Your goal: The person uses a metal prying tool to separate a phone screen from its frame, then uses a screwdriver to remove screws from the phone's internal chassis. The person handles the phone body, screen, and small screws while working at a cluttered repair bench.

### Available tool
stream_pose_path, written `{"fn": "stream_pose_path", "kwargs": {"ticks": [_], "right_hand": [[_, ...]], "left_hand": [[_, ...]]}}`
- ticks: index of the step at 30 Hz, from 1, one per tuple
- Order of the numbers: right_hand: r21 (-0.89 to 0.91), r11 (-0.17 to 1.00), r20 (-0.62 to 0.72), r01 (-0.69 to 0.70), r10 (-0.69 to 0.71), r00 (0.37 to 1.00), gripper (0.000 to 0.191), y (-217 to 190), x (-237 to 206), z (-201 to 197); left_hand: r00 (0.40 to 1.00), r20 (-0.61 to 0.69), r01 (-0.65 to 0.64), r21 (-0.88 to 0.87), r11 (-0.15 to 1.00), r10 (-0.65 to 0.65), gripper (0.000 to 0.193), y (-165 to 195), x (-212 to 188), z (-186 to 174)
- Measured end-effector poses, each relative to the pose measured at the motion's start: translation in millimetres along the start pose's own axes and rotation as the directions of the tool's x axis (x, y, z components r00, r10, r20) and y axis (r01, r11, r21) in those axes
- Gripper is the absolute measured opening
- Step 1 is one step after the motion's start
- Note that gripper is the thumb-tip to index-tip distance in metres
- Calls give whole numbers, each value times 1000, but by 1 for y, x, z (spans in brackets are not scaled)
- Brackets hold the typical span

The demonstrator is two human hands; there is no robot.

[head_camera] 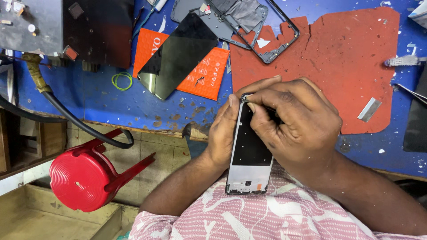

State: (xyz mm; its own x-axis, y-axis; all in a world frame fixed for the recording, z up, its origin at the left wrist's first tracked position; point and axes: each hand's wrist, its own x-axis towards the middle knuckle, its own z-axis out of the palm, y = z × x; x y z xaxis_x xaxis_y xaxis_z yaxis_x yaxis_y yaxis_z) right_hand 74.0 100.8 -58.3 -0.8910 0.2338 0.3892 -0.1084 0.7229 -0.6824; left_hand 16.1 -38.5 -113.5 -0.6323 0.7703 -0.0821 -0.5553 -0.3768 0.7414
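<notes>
Your left hand (pixel 222 133) grips the phone frame (pixel 249 151) along its edge, held upright over your lap; keep it steady. Your right hand (pixel 296 124) pinches at its top corner: work gently there. Beyond, on the blue worktop (pixel 111 102), lie a dark screen panel (pixel 178 55) and red mat (pixel 347 58).

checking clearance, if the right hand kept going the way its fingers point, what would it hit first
Probably the left hand: the right hand points left across the phone frame's top corner, where the left fingertips sit.
</notes>
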Motion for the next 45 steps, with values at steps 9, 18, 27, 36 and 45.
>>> {"fn": "stream_pose_path", "kwargs": {"ticks": [9,18,27,36,45], "right_hand": [[-4,1000,2,-13,13,1000,16,-2,2,0],[9,1000,26,15,-15,1000,17,-2,3,-1],[5,999,37,45,-45,998,18,-3,-5,1],[26,998,34,56,-57,998,18,-7,-14,2],[32,997,39,64,-65,997,18,-16,-23,0]], "left_hand": [[1000,1,-2,-6,1000,2,70,-3,0,-2],[1000,-18,16,-40,999,-17,68,-2,1,0],[999,-35,25,-49,998,-27,64,4,3,3],[999,-51,-1,-22,1000,-1,61,0,2,2],[999,-42,-11,-95,995,7,57,-9,1,-2]]}}
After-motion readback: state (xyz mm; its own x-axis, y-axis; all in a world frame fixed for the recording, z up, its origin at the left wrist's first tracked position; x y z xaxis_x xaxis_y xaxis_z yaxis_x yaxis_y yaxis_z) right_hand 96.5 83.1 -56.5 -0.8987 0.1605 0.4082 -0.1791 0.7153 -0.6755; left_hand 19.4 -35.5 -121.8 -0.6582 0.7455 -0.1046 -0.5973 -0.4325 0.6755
